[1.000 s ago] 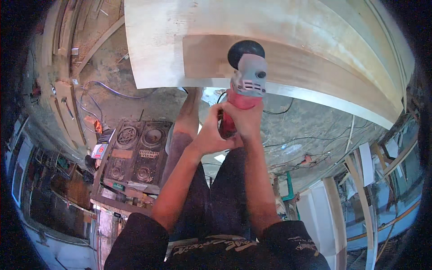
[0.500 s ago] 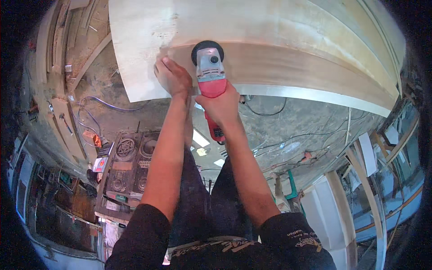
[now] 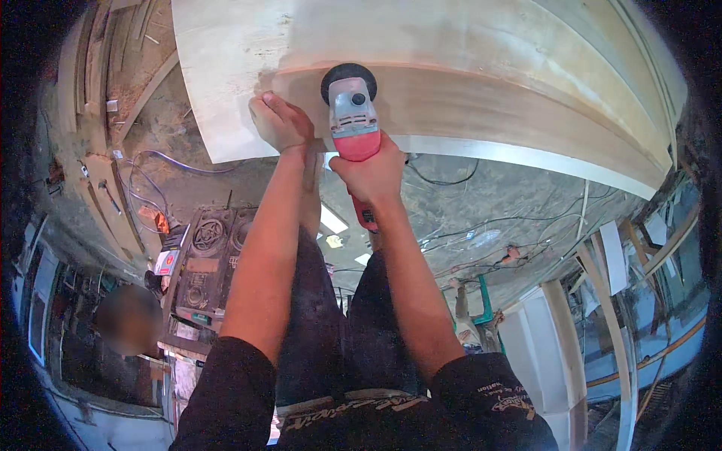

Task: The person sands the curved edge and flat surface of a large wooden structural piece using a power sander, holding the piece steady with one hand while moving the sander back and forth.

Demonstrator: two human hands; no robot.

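Observation:
My right hand (image 3: 372,169) is wrapped round the red body of an angle grinder (image 3: 355,120) with a grey head. Its round black disc (image 3: 347,75) lies over a darker brown wood band (image 3: 451,101) along the near part of a large, pale, curved wooden panel (image 3: 233,52). Whether the disc is spinning does not show. To the left of the grinder, my left hand (image 3: 283,124) rests against the panel, fingers curled in and thumb up. I see nothing held in it, though its underside is hidden.
Cables (image 3: 444,180) trail over the floor below the panel. Dusty speaker-like boxes (image 3: 203,263) stand at left, near a person's blurred head (image 3: 129,319). Wood strips (image 3: 94,90) lie far left. A white panel (image 3: 541,338) and upright boards (image 3: 613,301) stand at right.
My left hand has shifted slightly left, away from the grinder. The grinder stays in nearly the same place on the panel. A person's head has come into view at lower left.

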